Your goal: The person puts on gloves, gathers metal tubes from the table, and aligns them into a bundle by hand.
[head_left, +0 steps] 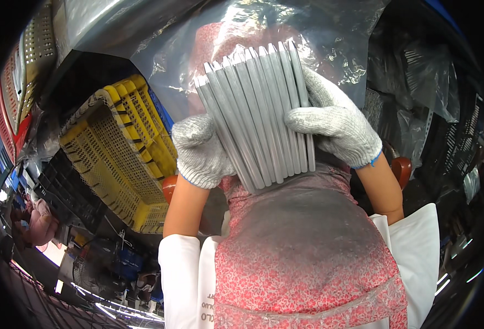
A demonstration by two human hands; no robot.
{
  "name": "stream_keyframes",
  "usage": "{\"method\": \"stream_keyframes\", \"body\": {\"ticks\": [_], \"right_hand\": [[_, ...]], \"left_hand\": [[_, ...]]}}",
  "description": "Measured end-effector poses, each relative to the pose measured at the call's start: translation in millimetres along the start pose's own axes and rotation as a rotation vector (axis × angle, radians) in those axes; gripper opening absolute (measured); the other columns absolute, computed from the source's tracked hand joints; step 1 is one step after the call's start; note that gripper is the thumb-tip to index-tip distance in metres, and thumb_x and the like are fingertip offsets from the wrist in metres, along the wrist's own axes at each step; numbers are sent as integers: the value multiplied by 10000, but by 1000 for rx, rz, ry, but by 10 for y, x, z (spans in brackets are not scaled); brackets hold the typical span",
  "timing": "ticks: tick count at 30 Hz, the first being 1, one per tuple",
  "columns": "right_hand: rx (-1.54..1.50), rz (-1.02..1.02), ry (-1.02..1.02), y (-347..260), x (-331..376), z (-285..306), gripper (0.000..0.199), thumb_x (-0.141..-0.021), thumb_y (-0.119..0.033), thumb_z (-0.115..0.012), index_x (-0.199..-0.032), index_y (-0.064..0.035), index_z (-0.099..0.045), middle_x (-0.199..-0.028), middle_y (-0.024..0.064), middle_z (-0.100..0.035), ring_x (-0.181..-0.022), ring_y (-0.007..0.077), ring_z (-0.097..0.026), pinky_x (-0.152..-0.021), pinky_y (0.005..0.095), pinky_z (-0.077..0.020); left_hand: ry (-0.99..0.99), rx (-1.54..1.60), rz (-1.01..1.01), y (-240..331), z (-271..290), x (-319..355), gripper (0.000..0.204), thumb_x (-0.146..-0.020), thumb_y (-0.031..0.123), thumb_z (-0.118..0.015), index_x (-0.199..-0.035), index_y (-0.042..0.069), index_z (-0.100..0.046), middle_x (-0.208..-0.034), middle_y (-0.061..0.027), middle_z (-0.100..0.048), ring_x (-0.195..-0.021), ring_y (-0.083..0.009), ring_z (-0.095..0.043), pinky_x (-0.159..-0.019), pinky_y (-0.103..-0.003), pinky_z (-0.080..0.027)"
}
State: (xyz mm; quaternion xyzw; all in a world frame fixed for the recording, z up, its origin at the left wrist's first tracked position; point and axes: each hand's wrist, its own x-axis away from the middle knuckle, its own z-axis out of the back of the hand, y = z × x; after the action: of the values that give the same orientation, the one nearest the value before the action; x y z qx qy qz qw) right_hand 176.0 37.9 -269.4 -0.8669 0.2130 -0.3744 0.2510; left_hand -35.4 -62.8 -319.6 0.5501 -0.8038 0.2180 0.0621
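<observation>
Between my two gloved hands stands a row of several long grey metal bars (258, 115), pressed side by side and fanned slightly at the upper ends. My left hand (202, 151), in a whitish knitted glove, grips the row's left side with its thumb up; its other fingers are partly hidden behind the bars. On the right side, my right hand (335, 118) in a matching glove closes on the row, thumb across the front. Beneath the bars' lower ends is my red-and-white patterned apron (308, 263), smudged dark grey over the lap.
A clear plastic sheet (165, 49) spreads beyond the bars. To the left sits a yellow perforated crate (110, 148), tilted, with a black crate (66, 186) beside it. Plastic bags (431, 82) hang or lie at the far right. An orange-brown rounded part (401, 170) shows by my right forearm.
</observation>
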Motion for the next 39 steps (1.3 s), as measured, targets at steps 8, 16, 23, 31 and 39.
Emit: {"method": "stream_keyframes", "body": {"ticks": [8, 16, 23, 31, 39], "right_hand": [[72, 21, 35, 23, -10, -14, 659, -846, -93, -706, -1417, 19, -397, -1254, 103, -586, -1131, 142, -559, -1001, 296, -441], [78, 1, 61, 25, 1, -60, 647, -850, -78, -697, -1417, 11, -397, -1223, 94, -603, -1081, 140, -590, -960, 290, -474], [117, 39, 53, 15, -9, -3, 608, -853, -87, -698, -1387, 22, -430, -1224, 94, -600, -1091, 140, -584, -959, 280, -467], [-90, -74, 20, 25, 29, 61, 562, -875, -77, -669, -1378, 29, -443, -1233, 108, -601, -1085, 156, -587, -959, 291, -468], [70, -28, 15, 29, 31, -15, 665, -851, -117, -722, -1410, 33, -396, -1258, 111, -581, -1138, 155, -556, -1008, 307, -434]], "left_hand": [[95, 2, -85, 33, 80, 43, 819, -796, 461, -575, -1381, -80, -387, -1343, -272, -483, -1204, -383, -537, -1032, -528, -444], [43, 97, -61, 22, 58, 38, 972, -767, 593, -612, -1403, -95, -351, -1370, -305, -445, -1229, -425, -507, -1038, -540, -434], [129, -156, -123, 22, -4, 35, 687, -814, 348, -565, -1337, -79, -439, -1297, -234, -533, -1154, -363, -567, -1011, -541, -452], [235, -154, -109, 90, 53, 100, 662, -808, 352, -562, -1307, -74, -471, -1270, -225, -552, -1133, -347, -584, -988, -535, -473], [252, -248, -96, 134, 119, 82, 653, -814, 341, -555, -1330, -47, -456, -1295, -188, -548, -1158, -275, -581, -981, -431, -501]]}}
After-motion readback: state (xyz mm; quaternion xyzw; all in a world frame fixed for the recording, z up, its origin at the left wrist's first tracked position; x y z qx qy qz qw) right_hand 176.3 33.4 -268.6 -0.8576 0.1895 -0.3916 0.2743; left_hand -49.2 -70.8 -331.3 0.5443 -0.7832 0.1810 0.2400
